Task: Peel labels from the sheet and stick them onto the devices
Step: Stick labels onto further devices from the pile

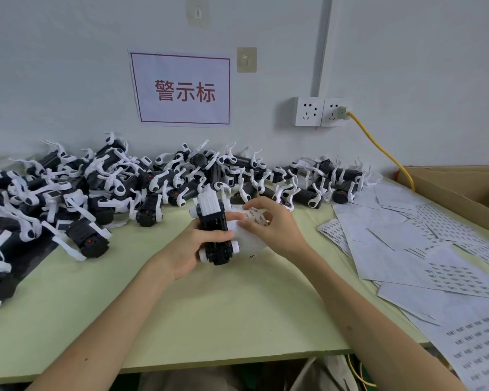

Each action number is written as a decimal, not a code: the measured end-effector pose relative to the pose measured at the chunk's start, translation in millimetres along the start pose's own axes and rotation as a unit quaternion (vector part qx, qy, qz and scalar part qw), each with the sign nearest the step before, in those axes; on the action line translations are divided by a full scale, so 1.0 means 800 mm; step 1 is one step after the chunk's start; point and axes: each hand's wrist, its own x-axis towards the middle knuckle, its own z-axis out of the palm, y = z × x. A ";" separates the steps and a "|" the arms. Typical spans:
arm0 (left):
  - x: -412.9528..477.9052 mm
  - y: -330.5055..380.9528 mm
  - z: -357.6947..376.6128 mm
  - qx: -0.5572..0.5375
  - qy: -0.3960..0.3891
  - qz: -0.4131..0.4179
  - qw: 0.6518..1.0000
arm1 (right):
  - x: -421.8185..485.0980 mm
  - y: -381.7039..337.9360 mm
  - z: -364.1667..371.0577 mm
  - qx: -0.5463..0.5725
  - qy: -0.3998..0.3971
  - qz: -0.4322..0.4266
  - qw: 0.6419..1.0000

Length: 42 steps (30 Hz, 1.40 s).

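Head view. Step in hand, as judged: a label is being picked from the sheet and is not yet applied.

The left hand is clamped on a device, with the thumb laid across its black body. The device is held roughly upright above the middle of the surface, clear of it. The right hand is closed on a label sheet just beside the device. Its fingertips are pinched at the sheet's upper part, where small printed labels show. The hands are close together, nearly touching. Whether a label has been freed cannot be told, as the spot is hidden by fingers.

Next move, as judged: a fine pick at a label corner is called for, then a flat press onto a smooth face of the device, which must be steadied by the left hand.

Materials:
- **Device:** hard moulded plastic with a black body, white rounded end-knobs and a white ridged panel on top.
- **Label sheet:** thin backing paper, bowed into a curve by the grip, and likely limp and slippery.
- **Pile of devices**: heaped along the far and left edges, with thin white curved arms tangled together.
- **Loose sheets**: spread overlapping along the right edge, some printed in rows, some blank-looking.
- **Cardboard box**: matte brown, set at the far right corner.
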 end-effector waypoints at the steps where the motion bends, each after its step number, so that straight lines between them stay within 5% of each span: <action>1: 0.001 0.000 -0.001 0.002 0.010 0.004 1.000 | -0.001 -0.001 0.000 0.001 -0.001 -0.003 1.000; 24: -0.001 -0.005 0.010 0.163 0.019 0.029 0.986 | 0.002 0.005 -0.008 -0.090 -0.009 -0.048 0.995; 42: -0.002 -0.005 0.015 0.172 0.025 0.032 0.984 | 0.001 0.001 -0.014 -0.009 -0.024 0.005 1.000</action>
